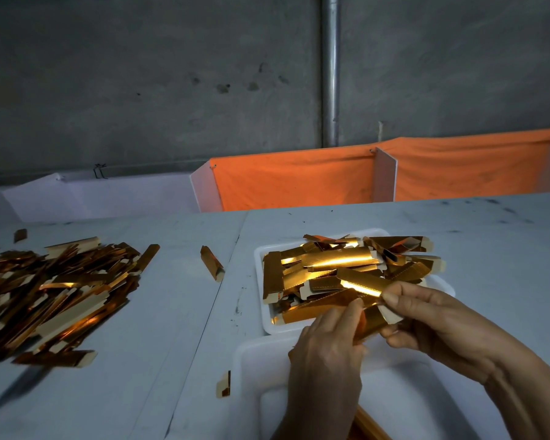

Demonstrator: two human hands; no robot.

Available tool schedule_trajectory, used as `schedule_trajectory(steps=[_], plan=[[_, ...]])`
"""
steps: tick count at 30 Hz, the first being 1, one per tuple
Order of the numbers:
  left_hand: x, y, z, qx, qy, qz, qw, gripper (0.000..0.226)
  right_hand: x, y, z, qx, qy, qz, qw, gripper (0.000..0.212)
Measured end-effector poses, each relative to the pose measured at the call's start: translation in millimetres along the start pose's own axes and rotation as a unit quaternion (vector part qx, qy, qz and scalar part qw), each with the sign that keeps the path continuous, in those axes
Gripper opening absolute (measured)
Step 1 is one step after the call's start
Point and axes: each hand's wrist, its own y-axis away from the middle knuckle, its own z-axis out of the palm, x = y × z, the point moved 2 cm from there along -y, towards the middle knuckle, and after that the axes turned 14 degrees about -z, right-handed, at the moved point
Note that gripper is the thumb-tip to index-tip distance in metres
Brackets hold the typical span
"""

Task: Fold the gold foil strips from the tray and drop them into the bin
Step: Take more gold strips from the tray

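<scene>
A loose heap of shiny folded gold strips [54, 293] sprawls on my grey table [172, 328]. Further right, flat glossy strips [340, 265] fill the white tray [258, 252]. Over the near white bin [251, 360], my left hand [327, 347] and right hand [438, 322] are close together, fingers curled, pinching one creased strip [370, 322] between them.
</scene>
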Motion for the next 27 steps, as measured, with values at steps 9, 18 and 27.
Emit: schedule_trajectory(steps=[9,18,27], plan=[[-1.3,-2.3,-3.9,-0.081,0.138,-0.060,0.985,0.050,-8.7,3.6,1.0,-0.002,0.068,-0.094,0.993,0.012],[-4.5,-1.5,-2.3,-0.099,0.148,-0.128,0.976,0.029,-5.9,2.1,2.3,0.025,0.122,-0.080,0.989,0.026],[-3.4,-0.8,-8.2,-0.107,0.187,-0.141,0.966,0.023,-4.4,2.7,2.0,0.033,0.048,-0.027,0.998,0.018]])
